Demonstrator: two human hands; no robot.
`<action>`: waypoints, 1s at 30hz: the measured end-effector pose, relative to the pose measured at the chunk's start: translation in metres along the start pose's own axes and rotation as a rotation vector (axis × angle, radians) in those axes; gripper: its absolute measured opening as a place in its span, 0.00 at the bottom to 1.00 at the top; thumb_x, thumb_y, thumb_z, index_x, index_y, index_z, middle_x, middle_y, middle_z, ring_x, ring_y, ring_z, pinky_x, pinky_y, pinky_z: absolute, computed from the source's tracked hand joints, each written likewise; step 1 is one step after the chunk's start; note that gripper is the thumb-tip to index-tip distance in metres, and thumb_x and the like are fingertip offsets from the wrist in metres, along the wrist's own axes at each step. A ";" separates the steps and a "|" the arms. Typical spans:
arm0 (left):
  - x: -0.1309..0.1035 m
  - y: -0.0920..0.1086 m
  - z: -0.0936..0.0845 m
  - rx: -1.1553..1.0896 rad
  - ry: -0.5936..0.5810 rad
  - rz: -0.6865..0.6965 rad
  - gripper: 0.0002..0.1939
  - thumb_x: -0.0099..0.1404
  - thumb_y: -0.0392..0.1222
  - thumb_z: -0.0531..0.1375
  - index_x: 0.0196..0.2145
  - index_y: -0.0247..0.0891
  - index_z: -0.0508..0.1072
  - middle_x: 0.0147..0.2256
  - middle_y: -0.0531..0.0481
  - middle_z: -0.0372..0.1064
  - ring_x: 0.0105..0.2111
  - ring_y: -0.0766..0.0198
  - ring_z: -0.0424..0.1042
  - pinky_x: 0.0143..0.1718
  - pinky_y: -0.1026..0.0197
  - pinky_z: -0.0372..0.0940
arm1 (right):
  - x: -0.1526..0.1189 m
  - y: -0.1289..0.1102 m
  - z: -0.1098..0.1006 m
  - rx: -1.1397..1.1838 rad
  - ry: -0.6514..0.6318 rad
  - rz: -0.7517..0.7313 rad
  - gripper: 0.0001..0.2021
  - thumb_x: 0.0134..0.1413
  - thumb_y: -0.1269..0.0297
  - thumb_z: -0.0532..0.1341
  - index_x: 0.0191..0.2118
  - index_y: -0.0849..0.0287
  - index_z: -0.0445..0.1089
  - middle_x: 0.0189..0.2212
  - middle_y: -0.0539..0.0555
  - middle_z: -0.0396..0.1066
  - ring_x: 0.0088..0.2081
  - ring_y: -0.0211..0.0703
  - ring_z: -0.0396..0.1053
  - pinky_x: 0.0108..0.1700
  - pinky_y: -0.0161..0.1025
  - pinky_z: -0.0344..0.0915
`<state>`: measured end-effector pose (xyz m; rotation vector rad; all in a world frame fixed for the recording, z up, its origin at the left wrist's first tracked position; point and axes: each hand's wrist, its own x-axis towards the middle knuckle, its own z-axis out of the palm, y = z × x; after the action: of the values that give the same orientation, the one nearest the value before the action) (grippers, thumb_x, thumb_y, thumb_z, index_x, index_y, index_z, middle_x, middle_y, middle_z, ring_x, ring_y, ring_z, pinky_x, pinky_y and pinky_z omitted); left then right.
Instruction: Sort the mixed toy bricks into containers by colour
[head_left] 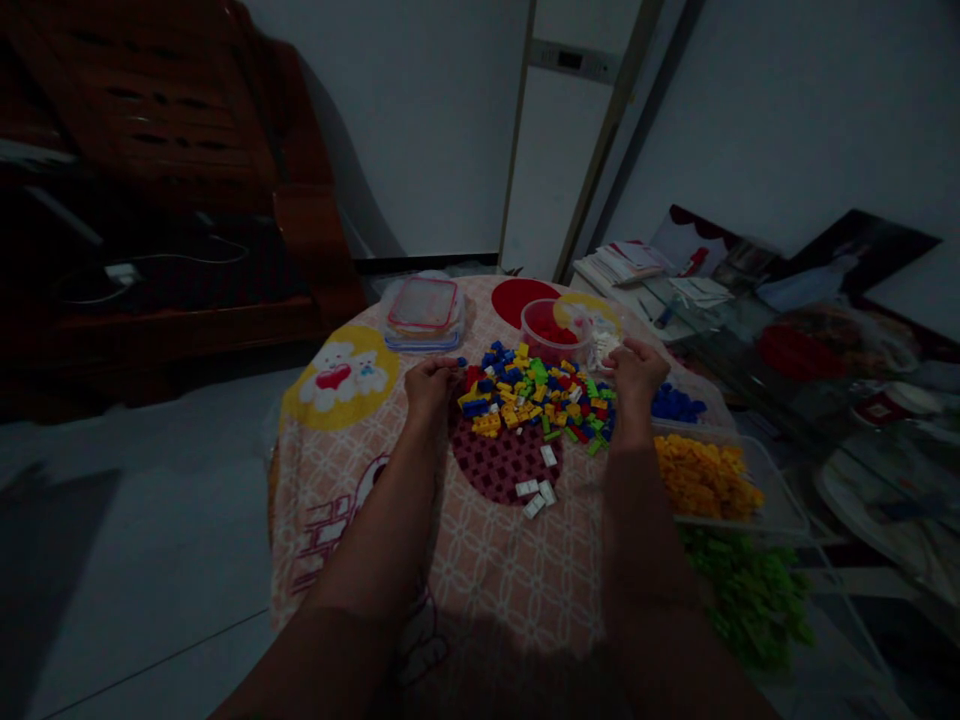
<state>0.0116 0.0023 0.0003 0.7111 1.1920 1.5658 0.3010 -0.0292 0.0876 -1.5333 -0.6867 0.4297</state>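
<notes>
A pile of mixed toy bricks (536,390) in blue, yellow, red, green and white lies on the patterned tablecloth (495,570). At the pile's left edge is my left hand (431,385), its fingers pinched together beside a small blue brick (461,362); what they grip is too small to make out. My right hand (636,370) is over the right side, fingers closed near a clear bag of white bricks (604,342); whatever it holds is hidden. Several white bricks (534,507) lie apart in front of the pile.
Behind the pile stands a round tub of red bricks (555,330). On the right are blue bricks (677,404), a clear tray of yellow-orange bricks (709,478) and green bricks (750,600). Lidded boxes (424,312) sit at the back left. A glass table (705,340) adjoins.
</notes>
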 end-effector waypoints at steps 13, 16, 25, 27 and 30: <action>-0.003 0.005 0.004 0.000 0.017 -0.012 0.11 0.41 0.35 0.59 0.27 0.36 0.76 0.24 0.50 0.74 0.22 0.66 0.70 0.28 0.62 0.70 | -0.109 -0.037 0.005 -1.062 -1.070 -0.420 0.09 0.56 0.72 0.63 0.33 0.62 0.82 0.34 0.58 0.83 0.42 0.47 0.80 0.41 0.34 0.68; -0.002 0.002 0.003 -0.004 0.028 -0.004 0.11 0.42 0.36 0.60 0.27 0.36 0.77 0.23 0.50 0.74 0.22 0.65 0.71 0.28 0.62 0.70 | -0.126 -0.035 0.016 -1.271 -1.019 -0.468 0.11 0.59 0.70 0.64 0.46 0.61 0.83 0.45 0.64 0.83 0.51 0.51 0.80 0.48 0.36 0.69; -0.004 0.005 0.004 -0.018 0.020 -0.024 0.10 0.43 0.34 0.60 0.27 0.35 0.76 0.24 0.50 0.74 0.22 0.65 0.72 0.29 0.60 0.72 | -0.137 -0.024 0.024 -1.364 -0.947 -0.481 0.15 0.69 0.68 0.58 0.56 0.62 0.77 0.55 0.69 0.78 0.56 0.53 0.78 0.54 0.40 0.71; -0.006 0.008 0.005 -0.013 0.024 -0.028 0.10 0.43 0.34 0.60 0.27 0.36 0.76 0.24 0.50 0.74 0.22 0.65 0.71 0.29 0.60 0.73 | -0.137 -0.024 0.024 -1.366 -0.951 -0.481 0.16 0.69 0.69 0.58 0.57 0.62 0.77 0.55 0.69 0.78 0.57 0.53 0.77 0.55 0.40 0.71; -0.010 0.011 0.006 -0.014 0.017 -0.024 0.09 0.44 0.34 0.60 0.27 0.36 0.76 0.24 0.50 0.74 0.22 0.66 0.71 0.30 0.60 0.72 | -0.136 -0.025 0.022 -1.367 -0.963 -0.478 0.18 0.65 0.69 0.62 0.58 0.61 0.77 0.54 0.70 0.79 0.57 0.55 0.78 0.55 0.40 0.71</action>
<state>0.0164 -0.0053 0.0140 0.6736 1.1960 1.5619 0.1815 -0.1011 0.0916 -2.2465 -2.3888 0.2965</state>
